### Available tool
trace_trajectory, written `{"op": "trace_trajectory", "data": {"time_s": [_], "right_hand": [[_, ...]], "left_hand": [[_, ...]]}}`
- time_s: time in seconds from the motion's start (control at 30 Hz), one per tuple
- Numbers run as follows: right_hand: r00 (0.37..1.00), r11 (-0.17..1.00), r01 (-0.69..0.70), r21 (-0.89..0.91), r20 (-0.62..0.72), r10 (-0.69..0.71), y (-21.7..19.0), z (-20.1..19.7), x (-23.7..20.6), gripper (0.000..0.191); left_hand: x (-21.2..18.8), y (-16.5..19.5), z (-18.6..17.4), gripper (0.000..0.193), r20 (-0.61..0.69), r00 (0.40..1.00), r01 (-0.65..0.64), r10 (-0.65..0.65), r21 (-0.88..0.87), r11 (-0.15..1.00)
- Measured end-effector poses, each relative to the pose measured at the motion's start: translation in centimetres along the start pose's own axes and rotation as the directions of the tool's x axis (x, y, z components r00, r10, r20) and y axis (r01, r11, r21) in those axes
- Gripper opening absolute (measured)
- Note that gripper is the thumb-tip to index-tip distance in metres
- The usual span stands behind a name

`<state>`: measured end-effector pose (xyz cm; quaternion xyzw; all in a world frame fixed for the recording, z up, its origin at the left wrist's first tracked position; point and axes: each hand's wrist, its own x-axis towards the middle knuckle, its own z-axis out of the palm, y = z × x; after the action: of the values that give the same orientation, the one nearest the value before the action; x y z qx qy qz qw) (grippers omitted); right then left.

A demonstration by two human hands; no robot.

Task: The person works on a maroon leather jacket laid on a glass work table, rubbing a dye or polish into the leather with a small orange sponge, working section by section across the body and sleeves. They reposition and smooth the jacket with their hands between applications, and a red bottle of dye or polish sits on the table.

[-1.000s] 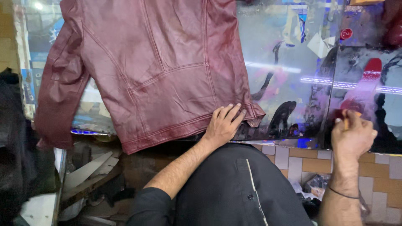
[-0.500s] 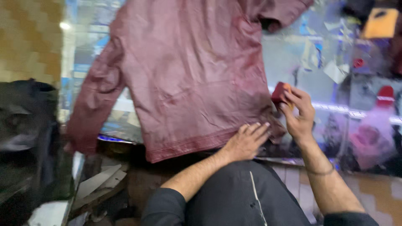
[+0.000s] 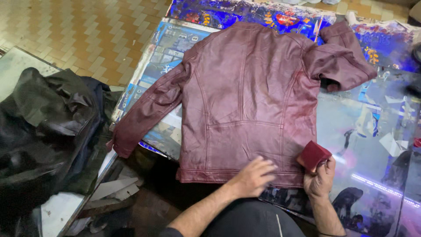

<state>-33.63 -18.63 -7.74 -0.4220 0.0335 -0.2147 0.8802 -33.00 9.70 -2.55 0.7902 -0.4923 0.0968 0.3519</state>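
The left hand [image 3: 251, 176] lies flat on the red jacket [image 3: 245, 101], palm down, near the jacket's bottom hem. Its fingers are spread a little apart and press on the leather. The bare forearm runs back from that hand toward the person's dark lap.

The right hand [image 3: 320, 177] sits just past the jacket's bottom right corner. Its fingers are closed around a small red block [image 3: 313, 155]. The block sticks up out of the top of the hand, and the thumb and fingers pinch it from below. The block touches the jacket's lower right edge, or is just beside it; I cannot tell which. It looks soft and boxy, with flat sides and rounded corners, like a sponge.

The jacket lies back side up, spread out on the table [image 3: 372, 131]. It is dark red leather, shiny and a bit wrinkled, with sewn lines running down and across it. One sleeve hangs off the table edge on the side of the left hand. The other sleeve is folded over near the jacket's shoulder, far from both hands.

The table under the jacket is shiny and covered with blue and purple pictures. Well apart from the jacket, past the hanging sleeve, lies a heap of black leather [image 3: 44, 127], crumpled and glossy.
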Motion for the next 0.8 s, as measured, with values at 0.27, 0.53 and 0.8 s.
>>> {"op": "trace_trajectory", "data": {"time_s": [0.27,0.53,0.8], "right_hand": [[1.000,1.000,0.006,-0.017,0.007,-0.006,0.5,-0.3,0.0,0.030],[1.000,0.998,-0.018,-0.055,-0.008,0.017,0.2,0.2,0.3,0.041],[0.998,1.000,-0.017,-0.015,-0.059,0.016,-0.2,0.1,0.3,0.040]], "left_hand": [[-8.0,-10.2,-10.0,0.069,-0.665,0.395,0.905,-0.633,0.162,0.394],[-5.1,-19.2,-14.7,0.068,-0.527,0.182,0.951,-0.830,-0.120,0.285],[4.3,-26.5,-19.6,0.069,-0.558,0.166,0.928,-0.813,-0.189,0.320]]}}
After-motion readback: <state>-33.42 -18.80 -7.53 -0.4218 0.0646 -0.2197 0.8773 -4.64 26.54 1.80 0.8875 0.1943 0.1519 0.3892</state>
